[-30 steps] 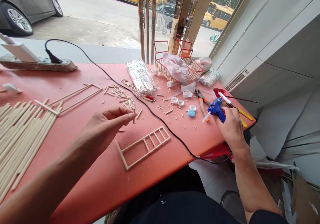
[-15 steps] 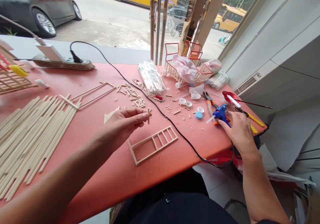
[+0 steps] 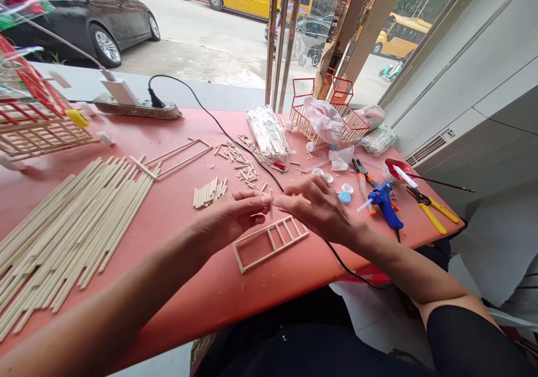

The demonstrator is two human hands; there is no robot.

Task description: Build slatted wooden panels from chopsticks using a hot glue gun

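My left hand (image 3: 239,217) is closed, pinching a short wooden stick (image 3: 271,204) upright between thumb and fingertips. Close to the right of the stick is my right hand (image 3: 317,206), its fingers curled and their tips drawn together; whether they grip anything is hidden. Below both hands, a small ladder-like wooden frame (image 3: 273,248) with several rungs lies flat on the table. The blue glue gun (image 3: 384,206) rests on its side at the right, apart from my right hand, its clear nozzle end facing left.
Long wooden sticks (image 3: 75,231) cover the left of the pink table (image 3: 176,298). Short cut sticks (image 3: 210,192) lie behind my left hand. A black cable (image 3: 218,125) crosses the table. Pliers (image 3: 363,184), yellow-handled cutters (image 3: 437,212) and a red-edged wooden basket (image 3: 353,122) stand right.
My right hand has let go of the glue gun and moved left to the stick in my left hand. The glue gun stays on the table. The view has shifted slightly.
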